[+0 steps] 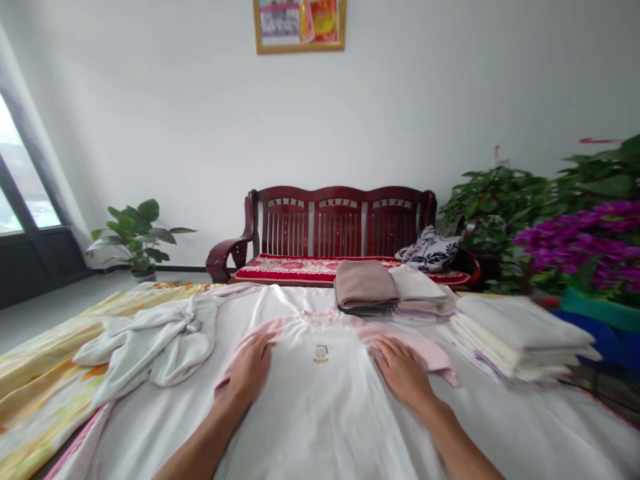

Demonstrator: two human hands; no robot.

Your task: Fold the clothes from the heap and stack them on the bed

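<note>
A white T-shirt (320, 393) with pink sleeves and a small gold chest emblem lies spread face up on the table in front of me. My left hand (249, 371) rests flat on its left shoulder, fingers stretched out over the pink sleeve. My right hand (401, 371) lies flat on the right shoulder, fingers also extended, beside the other pink sleeve (430, 353). Neither hand holds anything.
A crumpled light grey garment (155, 340) lies to the left. Folded stacks sit behind and right: a brown-topped pile (364, 285), a pale pile (420, 290), a white pile (520, 337). A wooden bench (335, 233) and potted plants (585, 233) stand beyond.
</note>
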